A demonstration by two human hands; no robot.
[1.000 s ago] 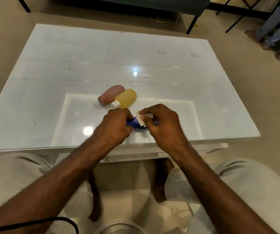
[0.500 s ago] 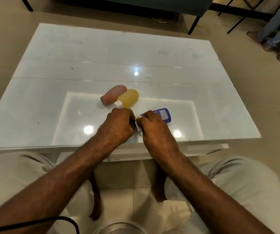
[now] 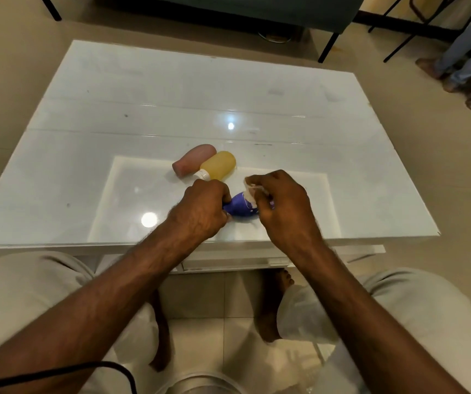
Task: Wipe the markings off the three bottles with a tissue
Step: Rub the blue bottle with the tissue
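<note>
A blue bottle (image 3: 238, 209) lies on its side on the white glass table (image 3: 171, 103), near the front edge. My left hand (image 3: 201, 211) grips its cap end. My right hand (image 3: 281, 203) holds a crumpled white tissue (image 3: 251, 194) pressed on the bottle's body and covers its far end. Just behind, a pink bottle (image 3: 193, 163) and a yellow bottle (image 3: 220, 165) with a white cap lie side by side, touching.
The table's front edge (image 3: 342, 240) runs just behind my knees. A dark sofa leg (image 3: 328, 48) stands beyond the table. A person's legs (image 3: 467, 49) and feet are at the far right. A black cable (image 3: 58, 371) crosses my left arm.
My right hand has slid right along the blue bottle with the tissue, back over its far end. My left hand has stayed on the cap end.
</note>
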